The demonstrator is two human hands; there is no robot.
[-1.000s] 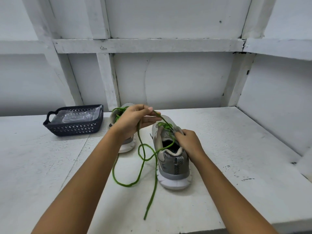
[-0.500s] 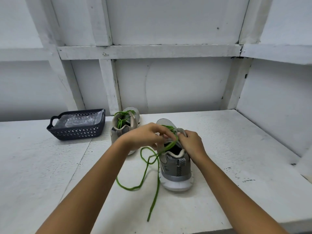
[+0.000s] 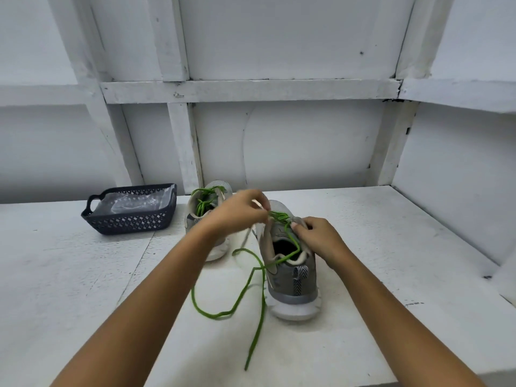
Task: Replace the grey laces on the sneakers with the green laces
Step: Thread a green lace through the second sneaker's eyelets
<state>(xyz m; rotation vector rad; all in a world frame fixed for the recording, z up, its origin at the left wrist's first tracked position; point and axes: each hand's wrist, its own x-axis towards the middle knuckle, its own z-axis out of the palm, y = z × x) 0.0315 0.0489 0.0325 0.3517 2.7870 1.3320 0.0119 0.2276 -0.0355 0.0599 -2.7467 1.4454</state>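
Observation:
Two grey sneakers stand on the white table, heels toward me. The near sneaker carries a green lace whose long free ends loop over the table to its left. My left hand pinches the green lace just above the sneaker's upper eyelets. On the right side of the tongue, my right hand grips the sneaker's top edge together with the lace. Behind and to the left, the far sneaker is laced in green; my left wrist hides part of it.
A dark plastic basket lined with clear plastic sits at the back left of the table. White wall panels with framing close off the back and the right side. The table's front edge lies just below my forearms.
My left hand came down from its raised position to the near sneaker's eyelets, taking the lace with it. The slack loop settled on the table. My right hand stayed on the sneaker.

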